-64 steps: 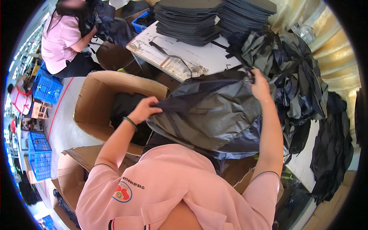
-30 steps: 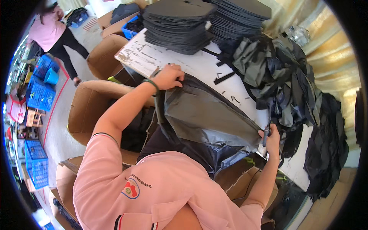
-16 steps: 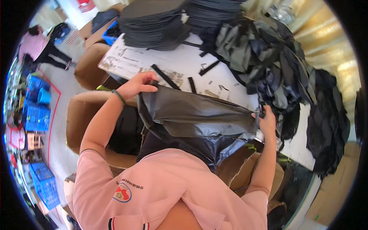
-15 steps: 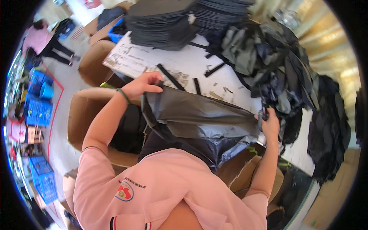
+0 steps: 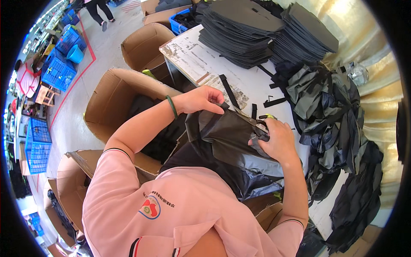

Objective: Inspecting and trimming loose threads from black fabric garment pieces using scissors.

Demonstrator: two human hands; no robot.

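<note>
A dark grey, shiny fabric piece (image 5: 231,136) hangs across my lap, its upper edge raised along the table's near side. My left hand (image 5: 200,99) pinches one upper corner between thumb and fingers. At the other end of that edge, my right hand (image 5: 277,139) is closed around black-handled scissors (image 5: 262,128), with some of the fabric bunched against the fingers. The scissors' blades are mostly hidden. Short black strips, one of them a long strap (image 5: 229,91), lie on the white table (image 5: 188,48) just beyond my hands.
Stacks of dark flat panels (image 5: 239,32) stand at the table's back. A heap of black fabric (image 5: 329,107) covers the right side, near a clear plastic container (image 5: 357,73). Open cardboard boxes (image 5: 107,96) stand at my left. Blue crates (image 5: 60,70) line the aisle, where a person walks.
My right hand has moved left along the fabric's edge, closer to my left hand, and the fabric between them has gathered. The whole view has shifted toward the right.
</note>
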